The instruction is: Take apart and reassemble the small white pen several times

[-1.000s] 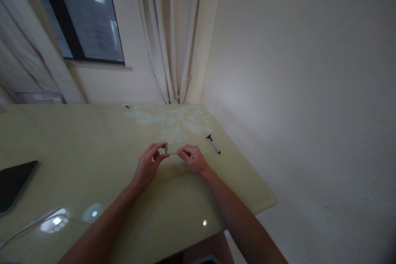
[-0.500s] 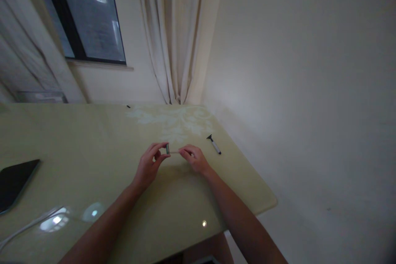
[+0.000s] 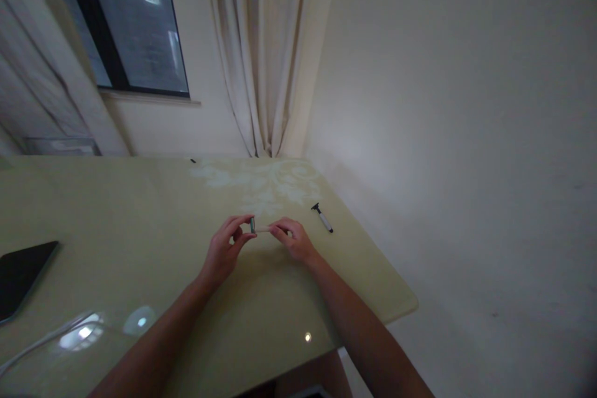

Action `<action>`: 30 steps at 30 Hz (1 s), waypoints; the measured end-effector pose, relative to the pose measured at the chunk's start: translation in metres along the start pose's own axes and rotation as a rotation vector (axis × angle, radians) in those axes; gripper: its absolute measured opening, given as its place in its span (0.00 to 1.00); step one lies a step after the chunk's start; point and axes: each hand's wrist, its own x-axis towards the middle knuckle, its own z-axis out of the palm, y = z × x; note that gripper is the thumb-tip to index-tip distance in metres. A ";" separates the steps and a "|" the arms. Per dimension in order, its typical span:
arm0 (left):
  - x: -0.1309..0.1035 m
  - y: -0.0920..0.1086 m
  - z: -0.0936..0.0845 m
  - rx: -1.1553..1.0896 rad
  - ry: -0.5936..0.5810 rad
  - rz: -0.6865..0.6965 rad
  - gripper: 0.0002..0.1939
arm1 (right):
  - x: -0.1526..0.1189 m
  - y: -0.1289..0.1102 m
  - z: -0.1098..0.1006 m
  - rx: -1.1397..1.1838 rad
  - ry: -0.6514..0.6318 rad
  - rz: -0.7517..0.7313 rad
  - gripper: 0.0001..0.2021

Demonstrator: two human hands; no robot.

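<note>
Over the table, my left hand pinches the dark green head of what looks like a small razor between thumb and fingertips. Its thin pale handle runs rightward from the head, about level. The far end of that handle is pinched between the thumb and fingers of my right hand, which hides it. A second razor, with a black head and a grey-and-black handle, lies on the table to the right of my right hand, apart from it.
The glossy pale table meets the wall on its right. A dark tablet-like slab lies at the left, with a white cable nearer me. A tiny black piece rests by the back edge, below a curtain and window.
</note>
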 end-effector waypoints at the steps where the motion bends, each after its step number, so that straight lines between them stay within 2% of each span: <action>1: 0.000 0.000 0.000 -0.002 0.001 -0.002 0.15 | 0.000 -0.001 0.000 0.008 -0.011 0.002 0.25; 5: 0.000 0.000 -0.001 0.000 -0.002 -0.014 0.14 | 0.000 -0.002 0.000 -0.028 0.058 0.026 0.25; 9: -0.001 -0.001 -0.001 -0.006 -0.022 -0.025 0.16 | 0.001 -0.001 0.000 -0.010 0.028 -0.002 0.26; 12: -0.001 -0.001 -0.001 -0.010 -0.028 -0.020 0.15 | 0.001 0.000 0.000 -0.034 0.097 0.015 0.27; 16: -0.001 -0.001 0.000 -0.016 -0.027 -0.017 0.15 | 0.001 -0.001 0.001 0.021 0.041 -0.012 0.25; 19: -0.001 0.000 -0.001 -0.013 -0.026 -0.020 0.15 | 0.001 -0.001 0.001 -0.011 0.120 0.016 0.25; 23: -0.001 0.000 0.000 -0.006 -0.039 -0.020 0.15 | 0.001 -0.002 0.001 -0.011 0.051 0.006 0.25; 27: -0.002 -0.001 0.000 -0.003 -0.051 -0.006 0.15 | 0.002 -0.002 0.002 -0.023 0.144 0.037 0.26; 30: -0.002 -0.002 -0.001 0.000 -0.057 -0.013 0.15 | 0.002 -0.002 0.001 -0.024 0.081 0.006 0.24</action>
